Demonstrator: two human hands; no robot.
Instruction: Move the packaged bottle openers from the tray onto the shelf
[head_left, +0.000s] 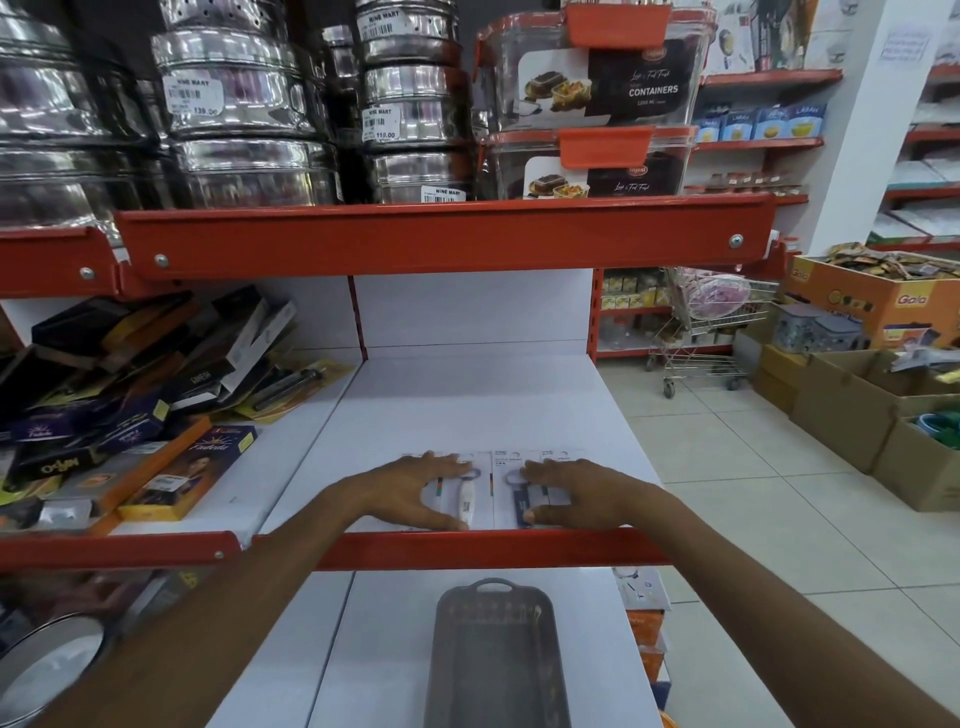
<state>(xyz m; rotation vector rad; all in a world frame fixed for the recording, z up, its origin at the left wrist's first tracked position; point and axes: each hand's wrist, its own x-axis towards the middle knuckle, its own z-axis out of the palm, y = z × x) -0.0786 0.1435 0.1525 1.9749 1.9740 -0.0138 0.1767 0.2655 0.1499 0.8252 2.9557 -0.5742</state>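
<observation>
Packaged bottle openers lie flat in a row near the front of the white shelf (467, 405). My left hand (415, 491) rests palm-down on the left packages, beside a white-handled opener (466, 501). My right hand (566, 493) presses on the right packages, partly covering a dark blue-handled opener (521, 506). Fingers of both hands are spread and hide part of each card. A grey plastic tray (493, 660) with a handle sits on the lower shelf below my arms; I see no packages in it.
The shelf's red front lip (467, 551) runs just under my wrists. Boxed goods (156, 415) are piled on the left shelf section. Steel tins (249, 104) and food containers (597, 93) fill the shelf above. Cardboard boxes (852, 410) and a trolley (711, 322) stand on the right floor.
</observation>
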